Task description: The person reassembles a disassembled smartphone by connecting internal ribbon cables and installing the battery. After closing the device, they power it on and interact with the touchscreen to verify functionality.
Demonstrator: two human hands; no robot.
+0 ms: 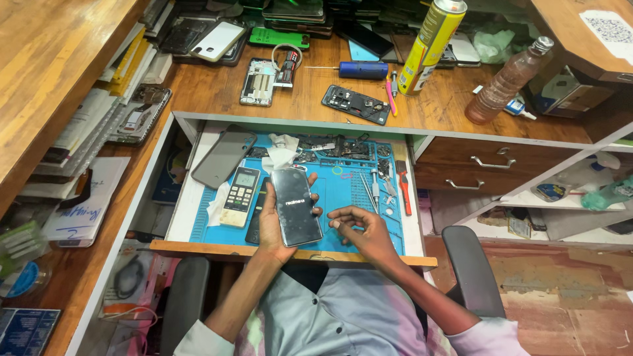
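Left hand (273, 224) grips the dark glossy smartphone (295, 206) over the blue repair mat (359, 211) while right hand (362, 227) pinches something tiny beside it; loose grip risks a drop onto scattered parts.

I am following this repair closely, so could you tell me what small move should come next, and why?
Probably bring the right hand to the smartphone's edge: the left hand holds it screen-up and lit over the blue mat, while the right fingers pinch something too small to identify.
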